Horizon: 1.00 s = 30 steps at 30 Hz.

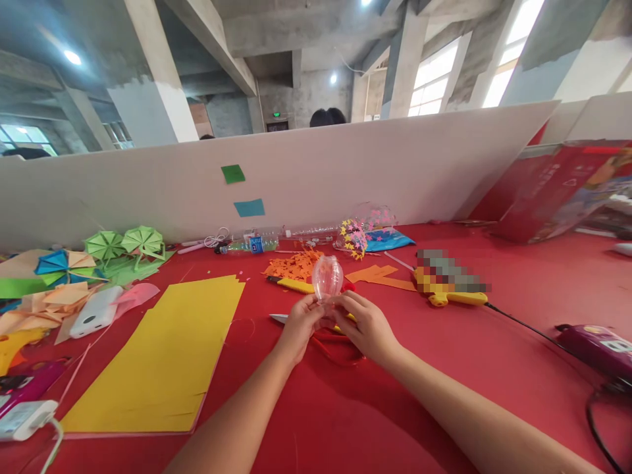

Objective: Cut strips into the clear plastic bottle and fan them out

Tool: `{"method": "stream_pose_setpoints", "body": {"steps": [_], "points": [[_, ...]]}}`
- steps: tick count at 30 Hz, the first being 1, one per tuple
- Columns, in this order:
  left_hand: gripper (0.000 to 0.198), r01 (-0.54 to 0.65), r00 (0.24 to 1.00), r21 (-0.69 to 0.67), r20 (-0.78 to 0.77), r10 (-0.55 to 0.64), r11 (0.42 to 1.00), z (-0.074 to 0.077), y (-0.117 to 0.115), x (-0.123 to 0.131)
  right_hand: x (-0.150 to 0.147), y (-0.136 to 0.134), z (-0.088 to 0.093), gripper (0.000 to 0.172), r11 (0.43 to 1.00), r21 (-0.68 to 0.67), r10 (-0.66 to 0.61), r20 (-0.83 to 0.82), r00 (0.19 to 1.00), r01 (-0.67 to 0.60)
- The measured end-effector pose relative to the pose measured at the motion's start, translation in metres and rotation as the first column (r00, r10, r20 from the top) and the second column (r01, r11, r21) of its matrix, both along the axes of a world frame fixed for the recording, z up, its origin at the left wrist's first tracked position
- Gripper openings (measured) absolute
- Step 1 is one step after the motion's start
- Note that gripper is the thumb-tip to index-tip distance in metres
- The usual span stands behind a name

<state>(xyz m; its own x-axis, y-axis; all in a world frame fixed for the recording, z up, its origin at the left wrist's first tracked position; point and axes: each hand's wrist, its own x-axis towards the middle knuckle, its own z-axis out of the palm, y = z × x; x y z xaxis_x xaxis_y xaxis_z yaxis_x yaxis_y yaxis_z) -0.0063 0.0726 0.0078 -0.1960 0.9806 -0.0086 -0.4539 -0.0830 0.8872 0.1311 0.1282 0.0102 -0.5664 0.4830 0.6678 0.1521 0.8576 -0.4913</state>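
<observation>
Both my hands meet at the middle of the red table (444,395) and hold a small clear plastic bulb-shaped piece (326,277), cut from a bottle, upright between them. My left hand (299,327) pinches its lower left side with fingers closed. My right hand (364,325) grips its base from the right, fingers curled. Under my hands lie scissors with red handles (336,345) and a thin red cord. A yellow utility knife (292,284) lies just behind the bulb.
A large yellow paper sheet (162,355) lies at the left, with folded paper fans (123,245) behind it. Orange paper stars (295,266), clear bottles (251,244) and a star-covered bottle (368,227) sit near the white partition (316,164). A yellow glue gun (454,293) lies at the right.
</observation>
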Motion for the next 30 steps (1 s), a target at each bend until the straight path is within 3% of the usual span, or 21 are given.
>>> {"method": "stream_pose_setpoints", "body": {"steps": [8,18,30], "points": [[0.038,0.036,0.998,-0.07,0.051,-0.032,0.997,-0.0005,0.0013,-0.0031,0.0,0.0021,0.0029,0.018,0.984,-0.162,-0.089,-0.061,0.994,0.078],[0.031,0.09,0.996,-0.042,-0.018,-0.091,0.995,0.0021,-0.0012,-0.0004,-0.0005,-0.0026,0.0054,0.02,0.972,-0.209,-0.124,-0.074,0.99,0.106],[0.036,0.095,0.989,-0.017,-0.111,-0.097,0.995,-0.0045,0.0005,-0.0016,-0.0018,-0.0049,0.0035,0.03,0.964,-0.253,-0.101,-0.08,0.992,0.078]]}}
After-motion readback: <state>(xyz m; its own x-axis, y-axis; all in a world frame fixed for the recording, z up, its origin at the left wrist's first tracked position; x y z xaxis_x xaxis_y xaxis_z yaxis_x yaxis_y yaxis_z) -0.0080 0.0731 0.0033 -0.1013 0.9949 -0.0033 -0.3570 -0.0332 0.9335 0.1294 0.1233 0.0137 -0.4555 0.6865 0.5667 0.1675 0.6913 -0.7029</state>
